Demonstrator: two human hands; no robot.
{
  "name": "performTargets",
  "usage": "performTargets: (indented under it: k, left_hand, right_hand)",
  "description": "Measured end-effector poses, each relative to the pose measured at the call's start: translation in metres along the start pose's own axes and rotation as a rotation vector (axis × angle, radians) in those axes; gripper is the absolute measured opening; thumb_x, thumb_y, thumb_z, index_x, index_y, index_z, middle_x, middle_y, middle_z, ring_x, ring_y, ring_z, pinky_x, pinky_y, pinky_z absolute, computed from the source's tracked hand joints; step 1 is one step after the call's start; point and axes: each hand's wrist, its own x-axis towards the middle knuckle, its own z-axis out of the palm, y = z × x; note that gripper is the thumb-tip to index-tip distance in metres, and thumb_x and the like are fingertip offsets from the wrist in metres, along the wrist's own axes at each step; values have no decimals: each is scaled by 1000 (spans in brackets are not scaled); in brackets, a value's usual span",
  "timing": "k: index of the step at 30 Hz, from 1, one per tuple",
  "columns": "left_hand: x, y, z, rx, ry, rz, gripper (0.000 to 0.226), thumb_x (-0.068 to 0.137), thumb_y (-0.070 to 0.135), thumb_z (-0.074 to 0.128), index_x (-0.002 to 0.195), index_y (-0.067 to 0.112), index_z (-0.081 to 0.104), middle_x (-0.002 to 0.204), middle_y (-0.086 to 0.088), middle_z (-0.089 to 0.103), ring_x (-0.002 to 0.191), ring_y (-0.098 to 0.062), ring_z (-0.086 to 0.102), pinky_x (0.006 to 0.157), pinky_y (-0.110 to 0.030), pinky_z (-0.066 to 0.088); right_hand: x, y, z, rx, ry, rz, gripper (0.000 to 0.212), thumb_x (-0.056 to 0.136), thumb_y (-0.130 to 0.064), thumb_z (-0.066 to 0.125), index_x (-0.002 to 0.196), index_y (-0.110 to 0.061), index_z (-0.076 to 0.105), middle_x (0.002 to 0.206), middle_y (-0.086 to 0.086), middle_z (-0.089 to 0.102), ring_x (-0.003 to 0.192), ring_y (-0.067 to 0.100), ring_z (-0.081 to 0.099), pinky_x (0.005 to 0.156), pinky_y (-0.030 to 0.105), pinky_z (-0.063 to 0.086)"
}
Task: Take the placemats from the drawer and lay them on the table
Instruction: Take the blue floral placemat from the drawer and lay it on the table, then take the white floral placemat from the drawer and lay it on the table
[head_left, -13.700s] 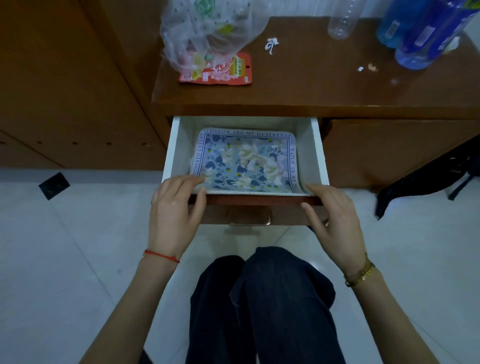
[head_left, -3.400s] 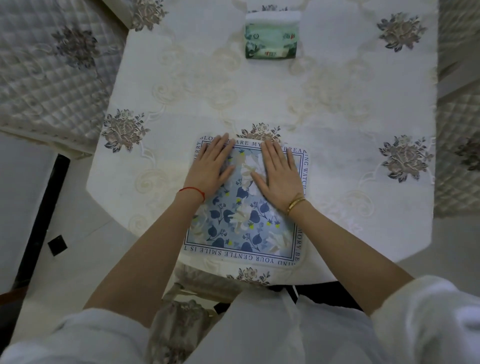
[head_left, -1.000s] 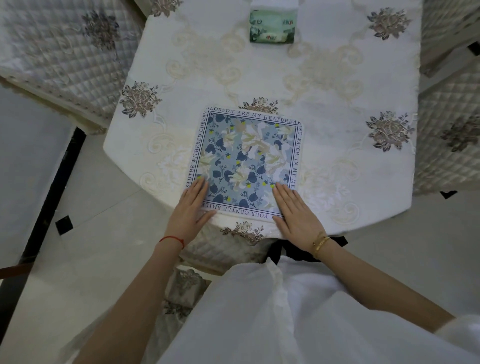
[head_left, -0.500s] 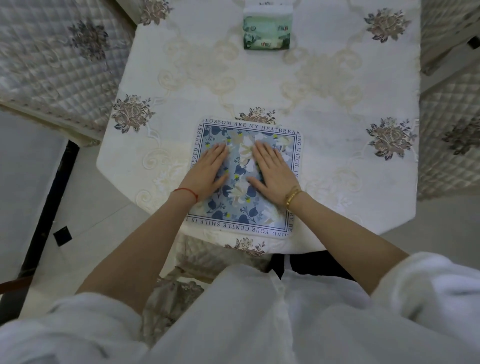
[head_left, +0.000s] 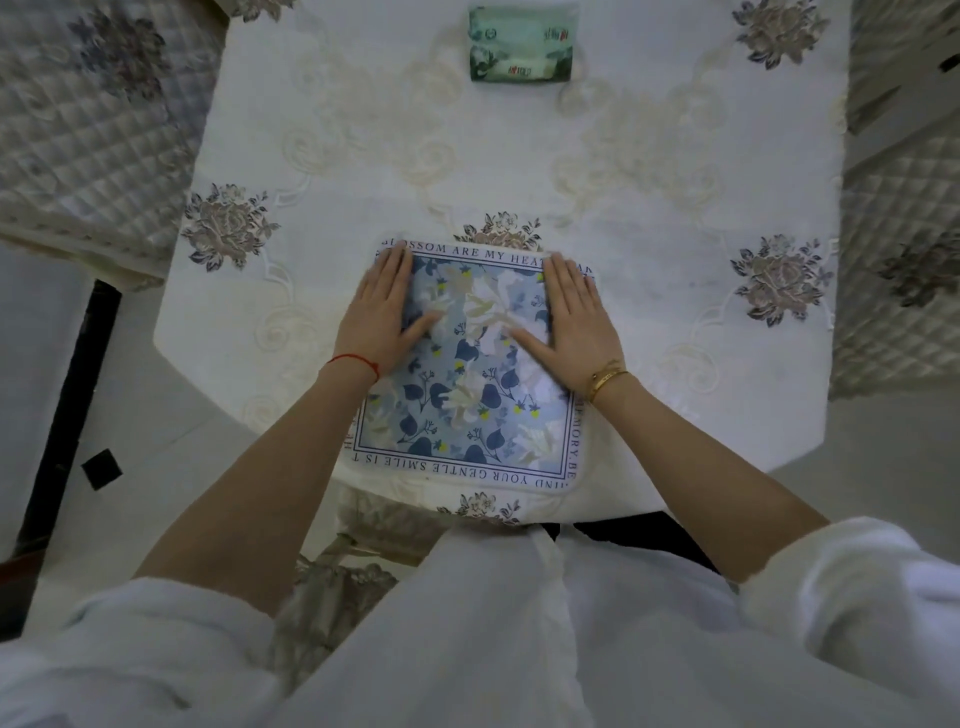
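White embroidered cloth with beige scrolls and grey-brown rose motifs covers the table (head_left: 675, 364), and quilted chair covers flank it on both sides. On it, the left hand (head_left: 376, 317) lies flat, fingers straight and together, its fingertips at the far left corner of the square blue-and-white floral placemat (head_left: 467, 415) with a printed text border; the thumb is spread inward across the pattern. The right hand (head_left: 574, 325) mirrors it at the far right corner, palm down, fingers extended, thumb angled toward the middle. Neither hand grips anything; both simply press the mat against the cloth. A red string circles the left wrist and a gold bangle the right. The placemat lies flat at the near edge of the table, its near border just at the rim where the cloth drops over, directly in front of the person's white-sleeved body. I judge the step in hand to be smoothing and squaring the mat once it is laid. If more placemats remain in the drawer, which I cannot tell from here, the next move calls for lifting both palms without dragging the mat and going for another. Farther off, a green tissue packet (head_left: 522, 44) sits at the far side of the table, well apart from the mat.
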Motion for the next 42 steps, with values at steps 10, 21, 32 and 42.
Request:
performTargets:
  k: [10,21,32,42]
  left_hand:
    - [-68,-8,8,0,6,10,78,96,50,37,152,10,2,161,-5,-3,148,-18,-7,121,-36,2]
    - [-131,8,36,-21,14,1,78,95,60,25,152,15,-3,161,0,-8,147,-12,-11,120,-28,-3]
    - [-174,31,19,-129,170,-40,62,90,25,63,143,5,38,145,-16,41,134,-32,37,111,-45,35]
    - [-178,160,-5,-219,276,89,36,92,25,60,126,14,57,121,-6,61,111,-22,55,94,-35,47]
  right_hand:
    - [-54,-2,4,50,42,-40,81,97,-57,32,152,-11,-5,161,7,-10,148,19,-12,121,38,-3]
    - [-102,-31,35,21,-49,-147,83,96,-63,26,152,-11,-7,161,5,-10,147,16,-14,121,37,2]
    - [-167,20,11,106,56,-64,71,93,-52,32,149,-8,26,156,9,25,146,24,16,120,39,11]
    - [-258,78,-34,280,391,76,48,94,-36,43,128,-4,56,125,11,61,115,28,55,102,39,44]
